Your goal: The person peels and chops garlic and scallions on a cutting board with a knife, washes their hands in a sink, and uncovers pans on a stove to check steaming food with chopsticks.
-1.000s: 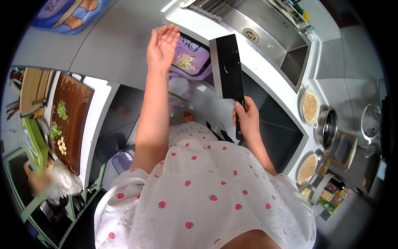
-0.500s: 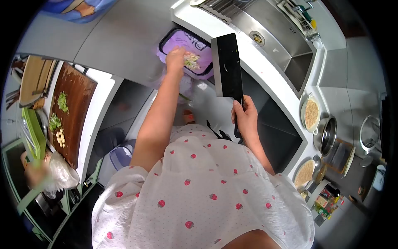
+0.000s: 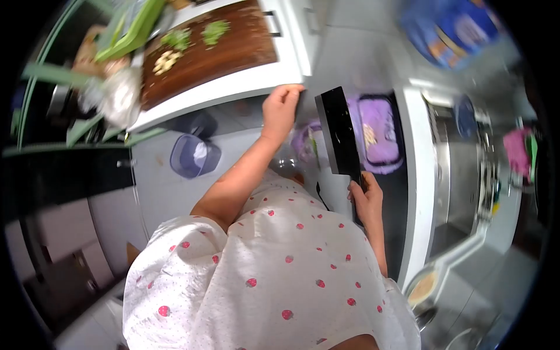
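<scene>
Out from over the purple, black-rimmed bin point(image 3: 382, 123), the left hand point(image 3: 278, 115) has swung to twelve o'clock, fingers curled closed near the smooth white counter point(image 3: 233, 86), while I watch the right hand point(image 3: 368, 201) grip a flat, dark, rectangular cleaver point(image 3: 340, 131) at two o'clock.

The cutting board point(image 3: 236, 55) lies left of the cleaver point(image 3: 339, 131), the sink point(image 3: 459, 181) right.

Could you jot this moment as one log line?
right hand: gripping wide black metal cleaver | left hand: curled, no item visible | brown rectangular wooden board: chopped green pieces, small pale cloves
</scene>
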Available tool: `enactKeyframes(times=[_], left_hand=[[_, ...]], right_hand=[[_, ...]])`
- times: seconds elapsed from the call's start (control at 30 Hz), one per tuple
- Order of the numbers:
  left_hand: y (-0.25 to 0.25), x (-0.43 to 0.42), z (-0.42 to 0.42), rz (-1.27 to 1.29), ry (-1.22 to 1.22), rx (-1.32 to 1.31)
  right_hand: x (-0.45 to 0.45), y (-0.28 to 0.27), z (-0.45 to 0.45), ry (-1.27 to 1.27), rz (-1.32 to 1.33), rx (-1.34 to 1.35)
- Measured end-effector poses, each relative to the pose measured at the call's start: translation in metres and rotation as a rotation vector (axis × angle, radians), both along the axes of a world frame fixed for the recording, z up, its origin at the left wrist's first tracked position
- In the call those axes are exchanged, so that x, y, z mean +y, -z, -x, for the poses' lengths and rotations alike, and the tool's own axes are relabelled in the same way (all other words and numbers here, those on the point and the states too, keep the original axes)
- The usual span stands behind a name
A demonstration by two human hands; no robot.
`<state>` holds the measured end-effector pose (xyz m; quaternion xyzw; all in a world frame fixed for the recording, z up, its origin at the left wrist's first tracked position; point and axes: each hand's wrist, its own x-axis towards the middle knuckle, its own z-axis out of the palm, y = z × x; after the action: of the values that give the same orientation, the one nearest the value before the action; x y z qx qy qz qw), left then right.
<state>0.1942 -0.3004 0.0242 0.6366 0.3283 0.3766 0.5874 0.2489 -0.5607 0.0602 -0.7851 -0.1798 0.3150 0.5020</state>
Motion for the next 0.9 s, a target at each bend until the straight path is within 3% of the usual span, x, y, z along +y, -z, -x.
enactKeyframes(times=[0.07, 0.2, 0.4, 0.47, 0.53, 0.57, 0.7, 0.77, 0.9], left_hand=[[0.003, 0.044, 0.038, -0.042, -0.149, -0.073], [0.021, 0.125, 0.117, -0.206, -0.509, 0.076], [0.022, 0.227, 0.198, -0.474, -0.643, 0.480], [0.027, 0.263, 0.209, -0.562, -0.633, 0.503], [0.023, 0.295, 0.208, -0.673, -0.493, 0.578], [0.027, 0.311, 0.204, -0.728, -0.430, 0.540], [0.026, 0.345, 0.188, -0.766, -0.230, 0.561], [0.028, 0.355, 0.183, -0.791, -0.134, 0.675], [0.036, 0.358, 0.186, -0.781, -0.090, 0.588]], right_hand=[[0.037, 0.002, 0.001, -0.095, -0.016, 0.003], [0.118, -0.001, 0.008, -0.284, -0.034, 0.030], [0.243, -0.013, 0.030, -0.412, -0.003, -0.116], [0.279, -0.016, 0.042, -0.404, 0.023, -0.139], [0.313, -0.019, 0.051, -0.451, 0.084, -0.385], [0.329, -0.024, 0.057, -0.445, 0.141, -0.374], [0.375, -0.036, 0.077, -0.484, 0.285, -0.639], [0.386, -0.034, 0.084, -0.463, 0.310, -0.643], [0.400, -0.031, 0.088, -0.471, 0.449, -0.646]])
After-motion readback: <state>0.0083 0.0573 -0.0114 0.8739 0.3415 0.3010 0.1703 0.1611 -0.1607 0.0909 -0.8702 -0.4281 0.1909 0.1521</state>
